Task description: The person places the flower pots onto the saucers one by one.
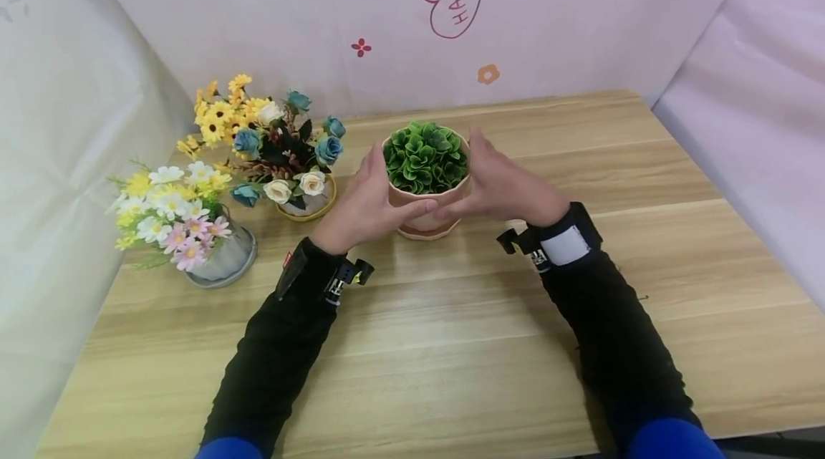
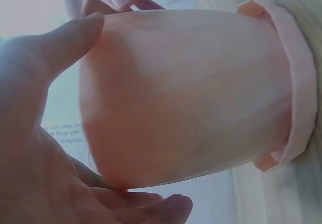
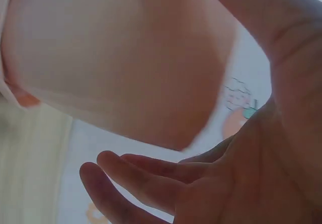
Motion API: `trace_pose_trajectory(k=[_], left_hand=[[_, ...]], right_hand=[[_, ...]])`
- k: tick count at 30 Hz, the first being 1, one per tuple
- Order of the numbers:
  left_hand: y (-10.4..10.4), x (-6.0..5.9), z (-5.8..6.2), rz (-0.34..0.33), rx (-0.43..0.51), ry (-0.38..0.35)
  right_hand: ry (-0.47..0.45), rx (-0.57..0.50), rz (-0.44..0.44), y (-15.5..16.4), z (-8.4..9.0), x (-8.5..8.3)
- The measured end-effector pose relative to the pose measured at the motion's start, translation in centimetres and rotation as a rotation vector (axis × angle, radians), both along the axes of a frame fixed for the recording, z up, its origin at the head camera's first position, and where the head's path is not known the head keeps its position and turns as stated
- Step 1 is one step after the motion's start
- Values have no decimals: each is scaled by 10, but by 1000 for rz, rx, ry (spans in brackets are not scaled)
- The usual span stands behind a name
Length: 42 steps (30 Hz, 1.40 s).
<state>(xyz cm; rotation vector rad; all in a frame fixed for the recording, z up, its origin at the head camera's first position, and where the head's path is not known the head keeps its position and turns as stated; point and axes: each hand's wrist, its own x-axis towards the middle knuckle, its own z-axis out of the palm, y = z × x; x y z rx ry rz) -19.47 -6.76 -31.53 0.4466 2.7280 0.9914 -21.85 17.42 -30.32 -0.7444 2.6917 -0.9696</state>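
A pale pink flowerpot with leafy green foliage stands upright on its pink saucer. My left hand holds the pot's left side near the rim, thumb across the front and fingers along the far side. From the right, my right hand surrounds the pot, its thumb reaching over the front towards the left thumb. The right wrist view shows a gap between the pot wall and the extended right fingers.
At the left of the wooden table are a grey pot of white, yellow and pink flowers, and a yellow-rimmed pot with blue and cream roses. Yellow flowers rise behind them. A printed white cloth hangs along the back.
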Motion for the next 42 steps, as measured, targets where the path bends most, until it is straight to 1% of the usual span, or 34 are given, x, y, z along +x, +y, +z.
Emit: trace_pose_trajectory(k=[2,5,9,13,18,24,30,33,35,38,40,42], left_hand=[[2,1,-2,8,-1,-23],[5,3,-4,11,-7,-32],[8,4,-7,9,-28,4],[12,4,-12,22,-41,31],[12,3,-14,44,-23,35],[11,0,-14,33,-18,35],[11,-8,-13,19,5,7],[10,-13,-14,19,1,5],[10,-17,-14,20,2,6],[9,-23,-14,19,13,11],[7,-28,-15,17,22,12],[6,-31,-15,14,20,13]], right_hand=[[-11,-21,14,-3,-6,-3],[6,-12,6,-7,-12,-3],[49,4,-23,-9,-14,-2],[53,1,-36,-10,-15,-1],[36,-4,-50,-12,-14,-1],[47,-40,-37,-14,-16,-5],[32,-54,-42,-14,-18,-13],[17,-60,-46,-16,-17,-17],[23,-88,-30,-17,-18,-22],[32,-101,-20,-19,-18,-28],[38,-86,-24,-20,-19,-32],[19,-51,-51,-20,-19,-36]])
